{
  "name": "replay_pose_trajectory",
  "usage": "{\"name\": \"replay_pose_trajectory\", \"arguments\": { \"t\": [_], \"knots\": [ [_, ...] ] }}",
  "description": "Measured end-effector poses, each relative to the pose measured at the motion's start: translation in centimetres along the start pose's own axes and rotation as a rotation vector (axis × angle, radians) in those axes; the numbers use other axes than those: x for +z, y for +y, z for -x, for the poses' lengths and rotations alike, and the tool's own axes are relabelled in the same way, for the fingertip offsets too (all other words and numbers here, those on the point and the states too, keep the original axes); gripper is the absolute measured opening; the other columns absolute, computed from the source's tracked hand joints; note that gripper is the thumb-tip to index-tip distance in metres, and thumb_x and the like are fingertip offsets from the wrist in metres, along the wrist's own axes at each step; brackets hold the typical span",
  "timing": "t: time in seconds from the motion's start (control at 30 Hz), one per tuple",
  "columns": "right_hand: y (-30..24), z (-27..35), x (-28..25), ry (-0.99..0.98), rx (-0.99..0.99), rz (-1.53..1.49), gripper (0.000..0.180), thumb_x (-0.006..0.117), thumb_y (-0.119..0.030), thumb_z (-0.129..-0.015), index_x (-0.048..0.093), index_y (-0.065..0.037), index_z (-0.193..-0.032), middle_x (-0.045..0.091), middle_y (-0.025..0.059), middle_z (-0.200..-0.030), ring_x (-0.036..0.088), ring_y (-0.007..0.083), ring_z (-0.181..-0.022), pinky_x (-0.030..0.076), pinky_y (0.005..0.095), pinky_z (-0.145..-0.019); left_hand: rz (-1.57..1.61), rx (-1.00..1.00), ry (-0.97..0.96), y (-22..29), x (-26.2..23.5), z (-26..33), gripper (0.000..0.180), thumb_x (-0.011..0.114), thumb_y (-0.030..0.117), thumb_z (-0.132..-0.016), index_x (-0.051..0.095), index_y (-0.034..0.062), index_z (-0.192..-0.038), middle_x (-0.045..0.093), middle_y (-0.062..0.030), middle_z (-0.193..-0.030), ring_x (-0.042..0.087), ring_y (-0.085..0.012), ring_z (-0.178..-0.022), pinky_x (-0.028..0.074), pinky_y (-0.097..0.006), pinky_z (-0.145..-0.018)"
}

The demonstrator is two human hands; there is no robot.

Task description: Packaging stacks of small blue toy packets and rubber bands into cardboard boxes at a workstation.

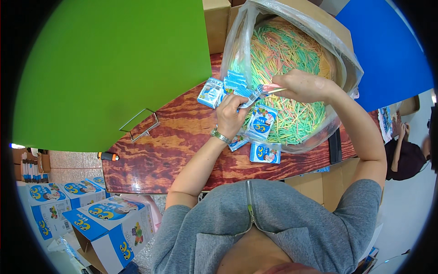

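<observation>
Over a reddish wood-grain desk (173, 150), left hand (231, 114) fingers grip a packet (248, 93), right hand (303, 86) fingers pinch sticks (273, 90).

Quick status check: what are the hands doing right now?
Left hand shut on a blue packet. Right hand shut on sticks, at the packet's mouth. Bag of sticks behind; nothing blocking.
</observation>
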State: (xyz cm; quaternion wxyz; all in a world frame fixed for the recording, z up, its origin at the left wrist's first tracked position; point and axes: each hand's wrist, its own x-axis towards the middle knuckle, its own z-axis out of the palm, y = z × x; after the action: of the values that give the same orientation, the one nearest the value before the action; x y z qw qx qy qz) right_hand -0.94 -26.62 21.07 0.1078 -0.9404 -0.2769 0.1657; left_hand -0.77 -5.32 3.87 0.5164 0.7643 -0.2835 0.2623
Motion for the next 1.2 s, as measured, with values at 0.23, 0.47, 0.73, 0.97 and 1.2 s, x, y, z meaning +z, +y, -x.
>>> {"name": "replay_pose_trajectory", "arguments": {
  "t": [0.23,0.47,0.73,0.97,1.2],
  "knots": [
    [-1.3,-1.3,-1.7,-0.276,0.065,0.183,0.036,0.059,-0.033,-0.095,0.062,0.003,-0.098,0.066,0.0205,-0.082,0.066,0.0380,-0.083,0.052,0.0477,-0.073,-0.054,0.100,-0.046,0.6,-0.9,-0.3,0.020,0.072,-0.005,-0.067,0.065,0.0028,-0.084,0.063,-0.0093,-0.080,0.062,-0.0271,-0.075,0.050,-0.036,-0.064],
    [-0.5,-2.5,-1.6,-0.307,0.088,0.063,0.040,0.060,-0.035,-0.094,0.061,0.004,-0.085,0.063,0.0217,-0.072,0.063,0.0395,-0.072,0.049,0.0467,-0.065,-0.014,0.066,-0.050,0.4,-1.0,-0.1,0.021,0.071,-0.005,-0.067,0.065,0.0024,-0.085,0.063,-0.0098,-0.080,0.062,-0.0273,-0.076,0.050,-0.036,-0.064],
    [-3.5,-2.4,-3.5,-0.344,0.130,0.148,0.040,0.059,-0.036,-0.094,0.063,0.003,-0.083,0.061,0.0206,-0.065,0.064,0.0370,-0.067,0.050,0.0454,-0.063,0.022,0.003,-0.063,0.8,-0.6,0.1,0.019,0.074,-0.002,-0.070,0.065,0.0023,-0.086,0.064,-0.0100,-0.080,0.063,-0.0263,-0.073,0.049,-0.035,-0.063],
    [-2.6,-2.2,-3.1,-0.192,0.065,0.149,0.040,0.058,-0.035,-0.095,0.063,0.001,-0.112,0.064,0.0222,-0.072,0.066,0.0322,-0.062,0.052,0.0423,-0.060,0.173,-0.110,-0.039,1.5,0.2,-0.4,0.013,0.075,0.007,-0.080,0.067,0.0022,-0.088,0.066,-0.0088,-0.078,0.063,-0.0193,-0.066,0.049,-0.030,-0.060],
    [-2.2,-0.2,-3.8,0.062,0.191,-0.206,0.043,0.053,-0.032,-0.099,0.055,-0.007,-0.133,0.068,0.0170,-0.082,0.066,0.0260,-0.061,0.053,0.0403,-0.063,0.326,-0.309,-0.187,-0.4,0.6,1.3,0.012,0.071,0.007,-0.086,0.068,0.0007,-0.096,0.069,-0.0032,-0.085,0.063,-0.0074,-0.076,0.051,-0.027,-0.064]
  ]
}}
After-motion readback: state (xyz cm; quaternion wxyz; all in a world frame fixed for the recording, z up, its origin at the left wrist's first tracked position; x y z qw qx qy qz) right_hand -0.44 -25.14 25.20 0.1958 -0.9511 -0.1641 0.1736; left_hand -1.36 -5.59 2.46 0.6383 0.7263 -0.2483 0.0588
